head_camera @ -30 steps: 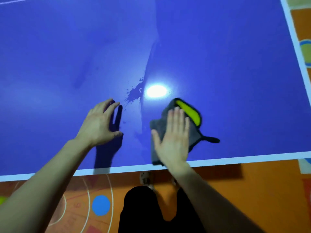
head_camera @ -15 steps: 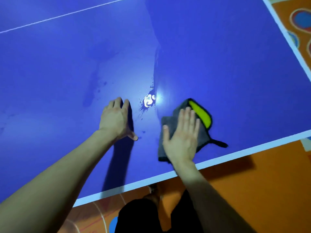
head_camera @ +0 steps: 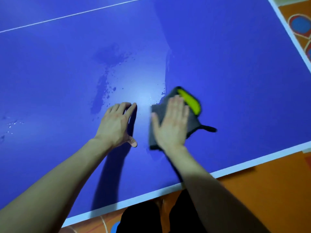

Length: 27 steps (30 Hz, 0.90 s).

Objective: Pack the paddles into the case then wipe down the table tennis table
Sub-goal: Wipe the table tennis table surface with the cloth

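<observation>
Glossy smooth wet table [head_camera: 227, 68], soft matt grey cloth [head_camera: 157, 113], yellow patch

Floor: orange floor [head_camera: 262, 190] along the near and right sides, painted with shapes.
Near markings: a thin white curved line [head_camera: 104, 223] beside a blue disc [head_camera: 115, 227], cut off by the bottom edge.
Right markings: a blue circle [head_camera: 300, 24] ringed in red, with pale looping outlines.
Light: dim, with a dark shadow band [head_camera: 235, 173] on the orange.

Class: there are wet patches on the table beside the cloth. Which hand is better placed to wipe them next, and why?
Right. The right hand presses flat on the cloth, next to the wet patches. The left hand rests bare on the table, holding nothing.
</observation>
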Tool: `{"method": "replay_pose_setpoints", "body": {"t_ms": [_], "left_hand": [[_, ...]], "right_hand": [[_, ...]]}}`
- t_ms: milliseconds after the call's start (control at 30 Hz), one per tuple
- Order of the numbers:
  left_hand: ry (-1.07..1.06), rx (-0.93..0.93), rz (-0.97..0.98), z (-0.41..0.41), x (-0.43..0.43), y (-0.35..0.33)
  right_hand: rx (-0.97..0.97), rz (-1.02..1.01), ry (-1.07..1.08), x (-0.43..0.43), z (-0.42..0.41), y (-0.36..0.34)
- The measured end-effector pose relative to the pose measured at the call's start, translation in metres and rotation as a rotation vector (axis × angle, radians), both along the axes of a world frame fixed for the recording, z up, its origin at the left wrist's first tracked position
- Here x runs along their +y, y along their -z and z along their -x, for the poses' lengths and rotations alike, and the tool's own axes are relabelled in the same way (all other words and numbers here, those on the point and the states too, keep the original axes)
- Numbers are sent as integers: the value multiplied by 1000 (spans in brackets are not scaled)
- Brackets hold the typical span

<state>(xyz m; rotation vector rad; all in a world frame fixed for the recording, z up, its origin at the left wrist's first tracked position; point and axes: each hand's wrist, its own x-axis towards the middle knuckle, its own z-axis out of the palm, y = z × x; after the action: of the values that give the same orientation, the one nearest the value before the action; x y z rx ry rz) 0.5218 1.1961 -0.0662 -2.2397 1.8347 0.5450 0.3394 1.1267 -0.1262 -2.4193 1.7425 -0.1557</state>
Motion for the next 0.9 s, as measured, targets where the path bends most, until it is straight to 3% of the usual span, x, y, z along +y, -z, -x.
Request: {"method": "replay_pose_setpoints", "body": {"t_ms": [67, 133, 267, 367, 433, 533, 633, 800, 900], "left_hand": [[1, 0, 1, -1, 0, 0], [-13, 25, -9, 0, -2, -5], [-24, 66, -18, 0, -5, -6], [-27, 76, 2, -6, -3, 1], [-22, 75, 13, -9, -2, 4], [-19, 75, 7, -12, -1, 6], [-14, 77, 22, -13, 0, 4], [17, 53, -3, -15, -1, 3], [-3, 109, 24, -23, -13, -5]], "right_hand": [[24, -60, -297, 22, -21, -2], [-59, -19, -381, -12, -5, 2], [-112, 74, 135, -135, 61, 2], [-75, 96, 236, -149, 48, -2], [-34, 113, 87, -90, 2, -2], [-37, 3, -417, -9, -51, -4], [-92, 37, -606, -61, -28, 0], [-51, 38, 48, -223, 30, -5], [-112, 42, 52, -186, -12, -9]]}}
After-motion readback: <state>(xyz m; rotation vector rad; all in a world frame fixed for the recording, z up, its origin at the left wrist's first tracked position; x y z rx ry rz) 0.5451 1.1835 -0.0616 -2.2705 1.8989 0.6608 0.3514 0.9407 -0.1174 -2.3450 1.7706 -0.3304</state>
